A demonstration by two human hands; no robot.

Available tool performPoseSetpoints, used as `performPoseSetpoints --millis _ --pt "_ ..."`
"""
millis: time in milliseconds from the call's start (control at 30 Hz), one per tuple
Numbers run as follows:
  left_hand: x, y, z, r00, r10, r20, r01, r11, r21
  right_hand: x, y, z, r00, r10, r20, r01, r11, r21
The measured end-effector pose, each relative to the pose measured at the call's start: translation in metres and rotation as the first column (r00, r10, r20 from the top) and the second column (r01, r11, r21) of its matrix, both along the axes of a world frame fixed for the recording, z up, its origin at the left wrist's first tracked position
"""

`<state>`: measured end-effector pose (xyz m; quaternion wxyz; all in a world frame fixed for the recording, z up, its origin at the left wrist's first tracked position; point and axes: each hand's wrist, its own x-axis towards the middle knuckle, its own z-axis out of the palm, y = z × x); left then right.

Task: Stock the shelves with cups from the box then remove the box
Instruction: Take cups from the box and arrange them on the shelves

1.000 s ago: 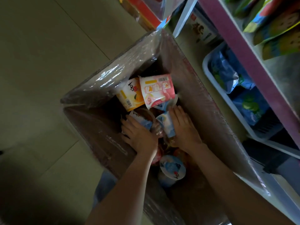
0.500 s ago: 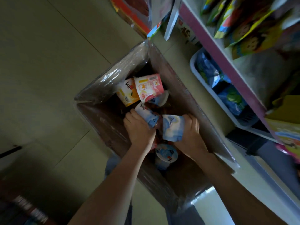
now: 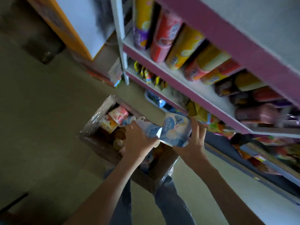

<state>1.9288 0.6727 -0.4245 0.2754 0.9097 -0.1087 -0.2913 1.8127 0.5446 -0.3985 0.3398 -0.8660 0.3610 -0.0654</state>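
left hand: fingers wrapped round the left blue cup, gripping its side wall
right hand: curled round the right blue cup, thumb on the near side, fingers on the far side
where the cups are: both are in the air above the open box, just beside each other, between the box and the shelf front; motion blur, so I can't tell which end is up
why this grip: one cup per hand halves the trips, I'd say; holding by the wall leaves each base free to set down flat
box: on the floor at the foot of the shelves, top open, shiny film over its walls; I read the spot as chosen to keep the lift short
count, in hands: 2 cups, both blue-and-white
count, in box: 1 pink cup, 1 yellow cup touching it, plus at least one pale one half hidden behind the left hand; anything under my view of the arms is uncountable
count, shelves: 3 pink-edged levels; the middle one carries a row of snack tubs on their sides, at least 5, too blurred to count further
stage: mid-transfer by my read; the box holds stock, so removing it isn't due
next: needs a free gap on a shelf, none clearly visible to me
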Motion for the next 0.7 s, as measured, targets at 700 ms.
performPoseSetpoints --millis 700 --pt "0.097 -0.087 0.277 0.867 -0.234 0.440 0.429 0.800 -0.420 0.028 -0.090 0.249 0.823 -0.194 0.535 0.265 0.962 -0.059"
